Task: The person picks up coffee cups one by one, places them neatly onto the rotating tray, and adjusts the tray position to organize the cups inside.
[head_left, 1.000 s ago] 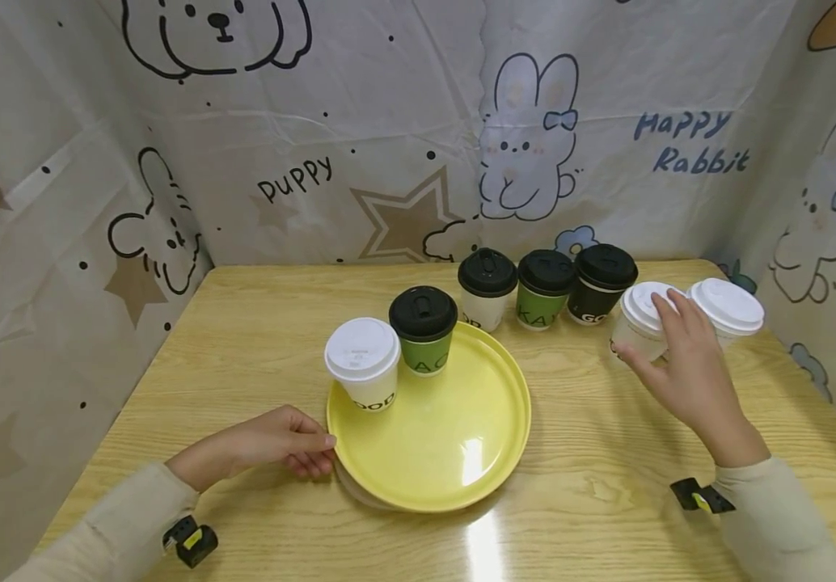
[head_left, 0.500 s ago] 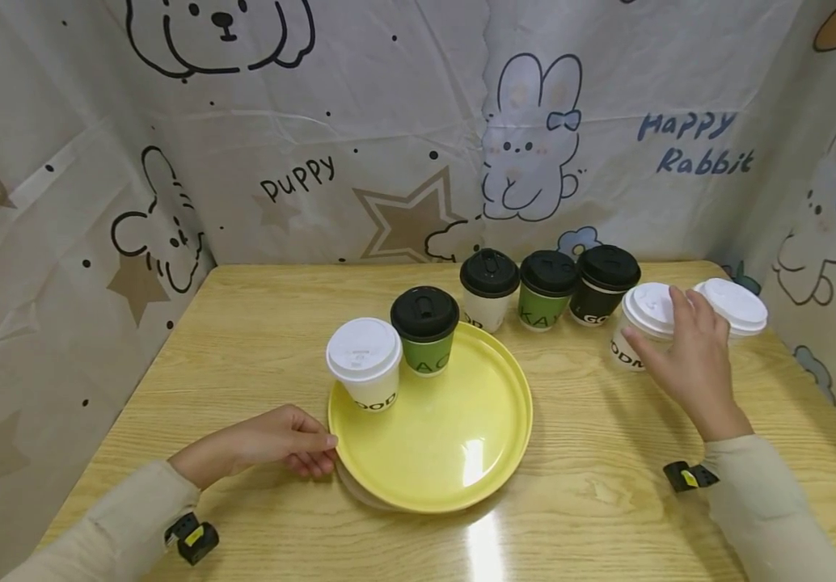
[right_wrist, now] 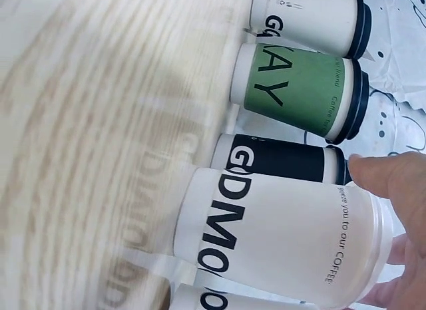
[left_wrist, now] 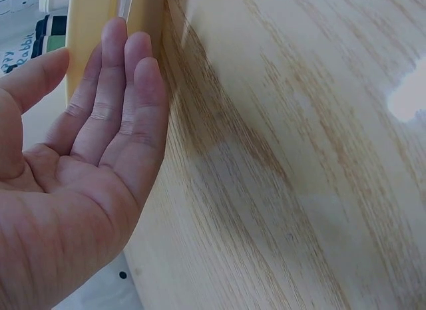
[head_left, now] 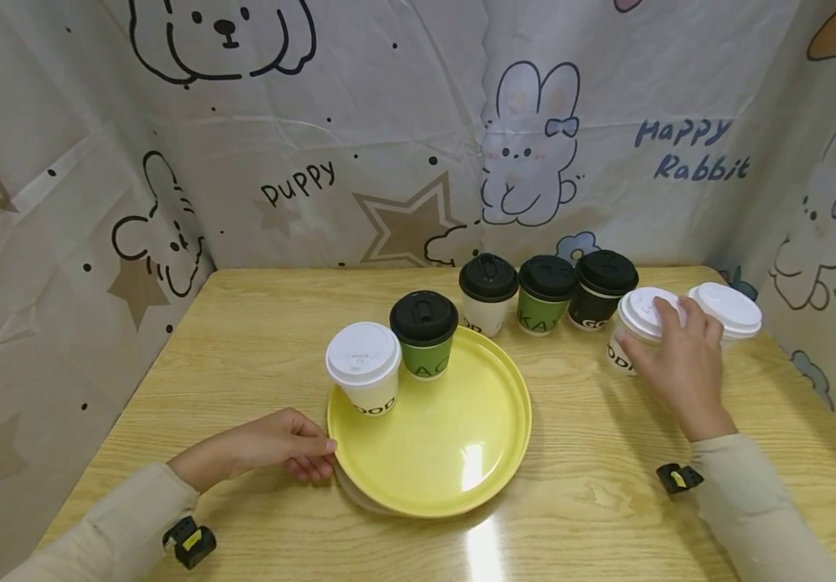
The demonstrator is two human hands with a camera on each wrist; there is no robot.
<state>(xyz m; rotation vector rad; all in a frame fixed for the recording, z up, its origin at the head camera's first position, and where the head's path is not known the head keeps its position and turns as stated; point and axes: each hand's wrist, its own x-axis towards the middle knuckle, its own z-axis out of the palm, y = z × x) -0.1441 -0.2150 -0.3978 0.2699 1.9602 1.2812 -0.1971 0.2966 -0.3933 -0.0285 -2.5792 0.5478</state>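
Found the right hand [head_left: 683,376] with thumb and fingers curled round the upper part of a tapered white paper cup with a white plastic lid [right_wrist: 286,237], near the right edge of the wood-grained bench [head_left: 593,453]. Recorded its long axis as near vertical, lid up, dark lettering turned toward the bench's near edge; shown lying across the right wrist view, lid to the right. Cannot tell the firmness of the grip, nor any contact between base and bench.

Found the left hand [head_left: 276,444] holding the left edge of a round, shallow yellow tray [head_left: 432,449] between thumb and fingers, thumb tip at the rim.

Noted upright at the tray's far left edge a white-lidded white paper cup [head_left: 363,368] and a black-lidded green paper cup [head_left: 425,335].

Logged near the bench's far edge, left to right, a black-lidded white cup [head_left: 487,295], a second green cup [head_left: 545,299] and a black cup [head_left: 602,295].

Noted by the far right corner a further white-lidded cup [head_left: 731,311], partly hidden behind the right hand, cut off in the right wrist view. Could read only part of the lettering
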